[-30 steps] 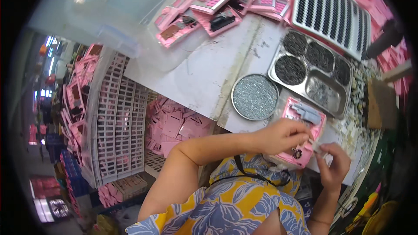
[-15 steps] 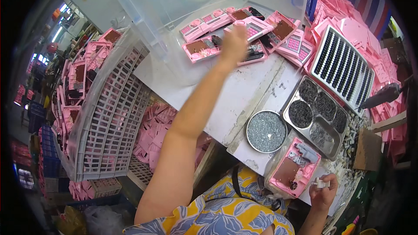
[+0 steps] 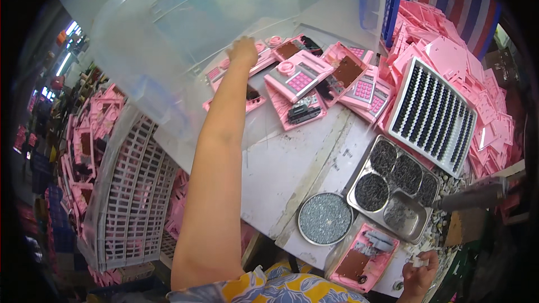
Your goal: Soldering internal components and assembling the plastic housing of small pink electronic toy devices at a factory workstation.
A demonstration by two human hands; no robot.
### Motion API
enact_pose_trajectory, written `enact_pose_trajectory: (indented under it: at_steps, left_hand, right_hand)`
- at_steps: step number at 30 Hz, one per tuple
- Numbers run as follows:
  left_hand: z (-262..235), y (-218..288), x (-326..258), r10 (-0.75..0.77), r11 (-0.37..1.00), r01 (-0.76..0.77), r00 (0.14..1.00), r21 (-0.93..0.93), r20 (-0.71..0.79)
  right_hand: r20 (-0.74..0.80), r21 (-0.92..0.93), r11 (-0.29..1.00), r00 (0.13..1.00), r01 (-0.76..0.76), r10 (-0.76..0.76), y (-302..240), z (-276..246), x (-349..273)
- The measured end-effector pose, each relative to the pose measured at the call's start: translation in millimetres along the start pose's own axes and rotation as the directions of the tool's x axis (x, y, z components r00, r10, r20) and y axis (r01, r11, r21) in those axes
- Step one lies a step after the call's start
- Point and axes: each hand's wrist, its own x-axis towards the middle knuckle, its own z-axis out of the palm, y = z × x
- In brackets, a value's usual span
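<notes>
My left hand (image 3: 244, 51) reaches far forward onto pink toy cash-register-like casings with keypads at the left of a pile. Its fingers bend downward over them, and their tips are hidden behind the hand. In the pile, a pink keypad casing (image 3: 297, 75) lies across others, keypad up; an upturned pink casing (image 3: 295, 108) shows black and grey parts inside. My right hand (image 3: 420, 276), low at the right, pinches a small white plastic part (image 3: 416, 262). Near it lies an opened pink casing (image 3: 365, 258) with a brown panel and grey parts.
Screws fill a round metal dish (image 3: 325, 219) and a compartmented steel tray (image 3: 407, 213). Behind stands a white rack of black pieces (image 3: 432, 115), beside heaped pink panels (image 3: 449, 62). A dark-handled tool (image 3: 474, 193) juts in from the right. A clear plastic tub (image 3: 151, 28) encloses the pile; a grey crate (image 3: 126, 191) stands left.
My left hand has moved left, off the keypad casing on top of the pile, to the casings at the pile's left. My right hand still holds the white part. The whole view has shifted.
</notes>
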Motion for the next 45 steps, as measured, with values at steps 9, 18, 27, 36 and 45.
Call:
enact_pose_trajectory:
  at_steps: [9,18,27,36,45]
  left_hand:
    - [79.9,-40.6,112.7,0.287,0.939,-0.341,0.847,0.043,0.447]
    - [44.2,-18.9,78.9,0.14,0.944,-0.13,0.99,-0.303,0.012]
    - [48.7,2.0,16.2,0.461,0.828,-0.301,0.846,-0.473,0.268]
    - [28.7,64.7,-16.4,0.313,0.816,-0.484,0.83,-0.315,-0.462]
    - [9.1,136.8,-149.8,0.319,0.932,-0.341,0.933,0.123,0.168]
  right_hand:
    - [-0.096,0.003,0.996,0.992,-0.084,0.084,-5.7,-18.3,6.7]
    - [-0.067,0.028,1.0,0.998,0.003,-0.001,-7.4,-15.7,-2.2]
    - [-0.017,0.005,0.999,0.999,0.049,-0.049,-22.4,-14.4,-36.0]
    - [-0.007,0.096,0.991,0.995,0.096,-0.096,-16.8,-29.0,-49.6]
    - [0.077,0.168,0.979,0.989,0.113,-0.127,-20.1,-46.2,-64.0]
